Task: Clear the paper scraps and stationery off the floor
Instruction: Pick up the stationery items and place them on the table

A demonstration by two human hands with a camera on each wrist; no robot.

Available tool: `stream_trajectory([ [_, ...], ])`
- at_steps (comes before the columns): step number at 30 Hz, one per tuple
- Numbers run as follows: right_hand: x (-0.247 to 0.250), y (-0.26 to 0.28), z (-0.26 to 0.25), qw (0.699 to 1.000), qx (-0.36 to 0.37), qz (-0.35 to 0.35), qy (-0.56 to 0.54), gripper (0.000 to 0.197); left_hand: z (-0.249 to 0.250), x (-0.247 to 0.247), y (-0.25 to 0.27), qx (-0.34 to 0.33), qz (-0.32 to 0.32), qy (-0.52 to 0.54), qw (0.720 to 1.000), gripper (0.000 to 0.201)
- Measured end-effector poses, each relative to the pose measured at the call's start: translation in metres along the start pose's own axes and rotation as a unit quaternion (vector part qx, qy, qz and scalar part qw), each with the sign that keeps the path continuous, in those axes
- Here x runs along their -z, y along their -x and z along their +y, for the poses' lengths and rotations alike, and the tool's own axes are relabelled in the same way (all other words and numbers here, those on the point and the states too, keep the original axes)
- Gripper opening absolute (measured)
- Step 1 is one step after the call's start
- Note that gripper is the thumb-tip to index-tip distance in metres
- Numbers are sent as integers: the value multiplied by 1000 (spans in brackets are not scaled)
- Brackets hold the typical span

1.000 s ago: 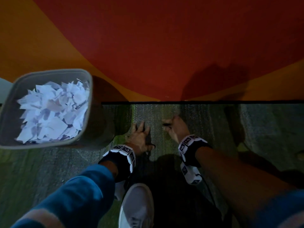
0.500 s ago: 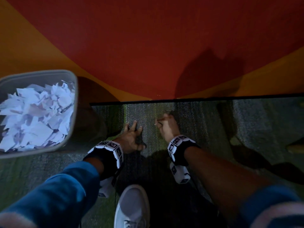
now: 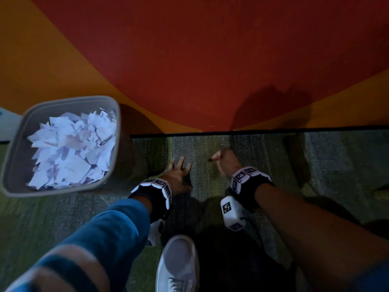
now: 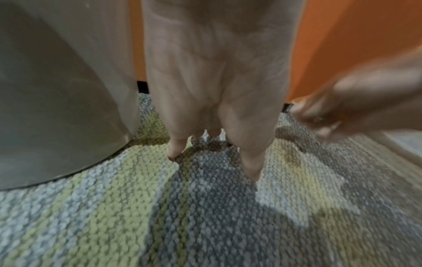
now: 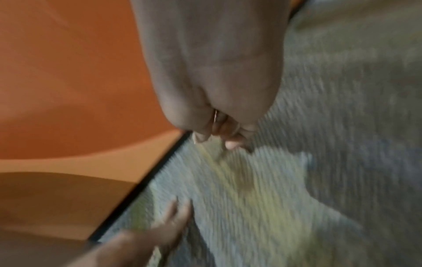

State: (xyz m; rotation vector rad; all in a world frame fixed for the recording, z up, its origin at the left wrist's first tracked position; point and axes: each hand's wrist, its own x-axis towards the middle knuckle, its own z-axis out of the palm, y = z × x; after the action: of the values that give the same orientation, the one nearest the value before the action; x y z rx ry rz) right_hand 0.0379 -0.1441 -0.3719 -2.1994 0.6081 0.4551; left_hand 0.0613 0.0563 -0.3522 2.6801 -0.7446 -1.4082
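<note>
Right hand, head view: the right hand [image 3: 226,163] hangs just above the carpet [image 3: 336,165] with its fingers curled in, pinching a small dark object [image 3: 211,159] whose tip pokes out to the left; what the object is cannot be told. A second ago this hand was low on the carpet with the dark thing at its fingertips; now it is raised and more tightly curled, so the pickup looks done.
Left hand, head view: the left hand [image 3: 179,175] lies flat, fingers straight and spread, pressed on the carpet just left of the right hand; it holds nothing and has barely shifted.
Bin, head view: the grey waste bin [image 3: 16,148] stands at far left against the orange-and-red wall [image 3: 189,60], heaped with white paper scraps [image 3: 71,152].
Left wrist view: straight fingers [image 4: 248,162] touch the grey-green carpet, the bin's wall close on the left; the other hand shows blurred at right.
Right wrist view: heavily blurred; curled fingertips [image 5: 230,142] close on something thin and pale-edged, lifted off the carpet near the black skirting strip [image 5: 141,184].
Meaning for the task: no loose scraps show on the visible carpet, so the job looks nearly finished. The held item probably needs carrying left to the bin or elsewhere.
</note>
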Motion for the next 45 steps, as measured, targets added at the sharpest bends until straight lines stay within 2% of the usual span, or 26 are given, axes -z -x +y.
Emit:
stream_trajectory([
  [4, 53, 23, -4, 999, 5, -36, -17, 22, 13, 12, 8, 17, -1, -24, 1000, 83],
  [5, 68, 30, 1, 1000, 0, -30, -4, 22, 19, 17, 11, 10, 2, -29, 1000, 76],
  [8, 116, 57, 18, 999, 6, -3, 49, 14, 38, 39, 22, -4, 17, -12, 1000, 35],
  [9, 133, 68, 21, 998, 11, -3, 65, 12, 44, 44, 26, -5, 18, -6, 1000, 31],
  [12, 175, 97, 27, 997, 11, -12, 73, 14, 59, 53, 39, -43, 40, 9, 998, 40],
  [17, 232, 143, 19, 996, 20, -7, 90, 8, 113, 92, 87, -66, 83, 6, 994, 35],
  [22, 311, 202, -10, 995, 41, 23, 92, 11, 191, 157, 154, -158, 153, -6, 975, 38],
  [25, 359, 248, -27, 992, 61, 27, 108, 13, 245, 185, 189, -193, 162, -50, 966, 40],
  [28, 416, 307, -31, 991, 86, 81, 68, 7, 304, 201, 220, -235, 183, -82, 951, 42],
  [33, 478, 401, 3, 959, 86, 224, -149, 13, 398, 207, 255, -302, 259, -42, 916, 36],
  [37, 493, 423, 43, 946, 57, 283, -148, 10, 469, 200, 268, -336, 297, 20, 894, 33],
  [39, 503, 428, 59, 933, 42, 329, -138, 12, 504, 197, 273, -362, 324, 42, 873, 34],
  [42, 515, 428, 80, 898, 6, 408, -162, 18, 541, 188, 279, -396, 340, 85, 849, 36],
  [45, 524, 425, 91, 858, 17, 479, -185, 19, 563, 180, 277, -417, 345, 107, 834, 42],
])
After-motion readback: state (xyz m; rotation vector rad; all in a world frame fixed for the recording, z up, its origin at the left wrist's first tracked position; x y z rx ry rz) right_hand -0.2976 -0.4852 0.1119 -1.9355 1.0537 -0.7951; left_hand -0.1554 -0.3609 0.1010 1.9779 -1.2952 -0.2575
